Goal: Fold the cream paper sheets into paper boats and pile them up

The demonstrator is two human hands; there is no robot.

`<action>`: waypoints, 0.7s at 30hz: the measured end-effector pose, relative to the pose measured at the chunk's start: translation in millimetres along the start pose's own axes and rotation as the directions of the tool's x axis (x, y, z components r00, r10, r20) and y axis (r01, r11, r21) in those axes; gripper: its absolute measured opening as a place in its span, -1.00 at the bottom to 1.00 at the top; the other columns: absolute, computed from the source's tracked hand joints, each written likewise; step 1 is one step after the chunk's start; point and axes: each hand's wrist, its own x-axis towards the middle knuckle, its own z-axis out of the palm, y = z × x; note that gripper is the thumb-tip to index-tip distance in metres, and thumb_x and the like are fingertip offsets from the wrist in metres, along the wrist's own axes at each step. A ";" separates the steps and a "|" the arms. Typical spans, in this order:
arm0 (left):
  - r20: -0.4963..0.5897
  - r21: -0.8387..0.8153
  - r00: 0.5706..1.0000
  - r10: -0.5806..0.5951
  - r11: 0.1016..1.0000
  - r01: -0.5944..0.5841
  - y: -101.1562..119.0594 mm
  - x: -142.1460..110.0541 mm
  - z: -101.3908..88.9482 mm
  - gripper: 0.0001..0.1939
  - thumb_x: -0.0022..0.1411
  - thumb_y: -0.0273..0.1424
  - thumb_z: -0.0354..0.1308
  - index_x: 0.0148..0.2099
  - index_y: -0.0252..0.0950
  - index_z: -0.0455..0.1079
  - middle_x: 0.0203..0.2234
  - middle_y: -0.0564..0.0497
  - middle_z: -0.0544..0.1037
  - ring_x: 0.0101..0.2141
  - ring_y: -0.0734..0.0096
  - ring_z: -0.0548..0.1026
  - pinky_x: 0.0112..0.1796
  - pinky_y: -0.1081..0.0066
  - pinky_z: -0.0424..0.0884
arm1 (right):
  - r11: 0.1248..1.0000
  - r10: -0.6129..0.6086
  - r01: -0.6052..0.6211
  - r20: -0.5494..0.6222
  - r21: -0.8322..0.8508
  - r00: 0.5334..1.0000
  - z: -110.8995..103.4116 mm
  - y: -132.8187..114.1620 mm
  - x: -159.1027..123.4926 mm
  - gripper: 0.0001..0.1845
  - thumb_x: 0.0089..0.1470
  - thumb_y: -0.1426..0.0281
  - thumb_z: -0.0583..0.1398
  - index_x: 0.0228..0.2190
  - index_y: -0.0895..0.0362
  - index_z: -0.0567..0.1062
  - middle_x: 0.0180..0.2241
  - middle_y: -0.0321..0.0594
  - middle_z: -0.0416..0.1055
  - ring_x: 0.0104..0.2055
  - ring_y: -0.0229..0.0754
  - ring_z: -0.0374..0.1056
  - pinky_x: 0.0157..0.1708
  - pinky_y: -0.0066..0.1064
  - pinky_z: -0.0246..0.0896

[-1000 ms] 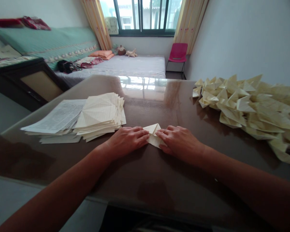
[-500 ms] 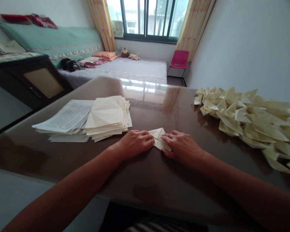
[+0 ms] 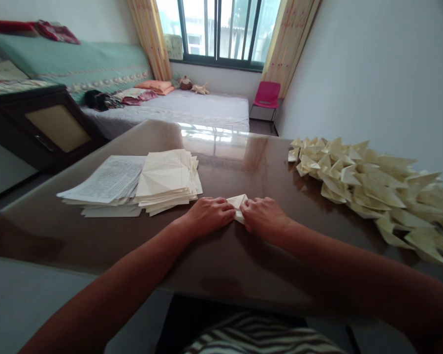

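A small folded piece of cream paper (image 3: 237, 201) lies on the brown tabletop between my two hands. My left hand (image 3: 213, 214) presses on its left side with the fingers together. On the right side, my right hand (image 3: 264, 218) has its fingers curled around the paper's edge, gripping it. Much of the paper is covered by my fingers. Left of the hands sits a stack of creased cream sheets (image 3: 164, 177), overlapping a pile of printed white paper (image 3: 107, 179).
A heap of pointed folded-paper pieces (image 3: 369, 182) spreads along the right of the glossy table (image 3: 214, 265). Beyond the table are a bed (image 3: 214, 108), a pink chair (image 3: 268, 94) and a dark cabinet (image 3: 55, 123) at left.
My right hand has curled its fingers and moved left over the paper, so less of it shows. My left hand has stayed about where it was. The view has shifted slightly.
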 end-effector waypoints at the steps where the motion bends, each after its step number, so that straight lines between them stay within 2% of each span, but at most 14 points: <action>1: -0.002 -0.010 1.000 -0.010 1.000 0.010 -0.5 -0.2 0.5 -0.75 0.37 -0.31 -0.05 -0.11 -0.22 0.44 -0.22 -0.01 0.56 -0.18 0.41 0.48 -0.23 0.47 0.37 | 1.000 0.017 -0.017 -0.011 -0.008 1.000 1.5 -2.2 0.1 -0.77 0.12 0.46 0.08 -0.21 0.19 0.48 -0.25 -0.01 0.50 -0.24 -0.04 0.43 -0.32 -0.32 0.20; 6: -0.009 0.015 0.999 -0.045 0.999 0.045 -1.3 0.9 1.4 -0.75 0.36 -0.30 -0.04 -0.07 -0.20 0.44 -0.14 0.02 0.55 -0.12 0.39 0.46 -0.20 0.45 0.38 | 0.996 0.074 -0.076 -0.066 -0.040 0.995 8.7 -1.5 -2.4 -0.71 0.18 0.50 0.02 -0.10 0.18 0.43 -0.14 0.03 0.47 -0.14 -0.04 0.38 -0.24 -0.29 0.16; 12: 0.086 0.109 0.994 -0.065 0.992 0.055 3.4 12.0 1.6 -0.76 0.31 -0.47 0.02 0.00 -0.24 0.38 -0.11 -0.03 0.52 -0.14 0.33 0.45 -0.30 0.42 0.40 | 0.995 0.079 -0.087 -0.159 -0.042 0.984 16.7 28.7 -4.7 -0.75 0.20 0.47 0.03 -0.16 0.18 0.46 -0.19 0.00 0.49 -0.08 -0.02 0.30 -0.23 -0.27 0.10; 15: 0.148 0.113 0.987 -0.063 0.992 0.046 7.2 17.9 1.3 -0.77 0.30 -0.49 0.04 -0.02 -0.29 0.37 -0.16 -0.08 0.52 -0.14 0.30 0.43 -0.29 0.40 0.41 | 0.999 0.041 -0.045 -0.175 -0.021 0.984 23.3 45.9 -5.8 -0.79 0.19 0.44 0.07 -0.19 0.15 0.47 -0.17 -0.07 0.49 -0.08 -0.05 0.29 -0.23 -0.29 0.09; 18: 0.197 0.103 0.977 -0.077 0.993 0.057 9.2 22.2 -0.4 -0.81 0.29 -0.50 0.04 -0.06 -0.31 0.38 -0.21 -0.08 0.51 -0.14 0.29 0.42 -0.26 0.39 0.41 | 0.999 -0.047 0.047 -0.207 -0.005 0.977 30.0 57.6 -8.6 -0.80 0.21 0.43 0.07 -0.19 0.13 0.48 -0.12 -0.13 0.48 -0.07 -0.08 0.28 -0.21 -0.31 0.08; 21: 0.225 0.098 0.971 -0.087 0.993 0.066 7.0 29.3 -0.6 -0.81 0.30 -0.51 0.02 -0.06 -0.32 0.37 -0.23 -0.07 0.50 -0.15 0.28 0.40 -0.24 0.39 0.40 | 0.994 -0.107 0.108 -0.228 -0.008 0.968 33.8 66.1 -11.4 -0.80 0.22 0.43 0.06 -0.23 0.16 0.49 -0.16 -0.11 0.49 -0.09 -0.09 0.29 -0.19 -0.31 0.07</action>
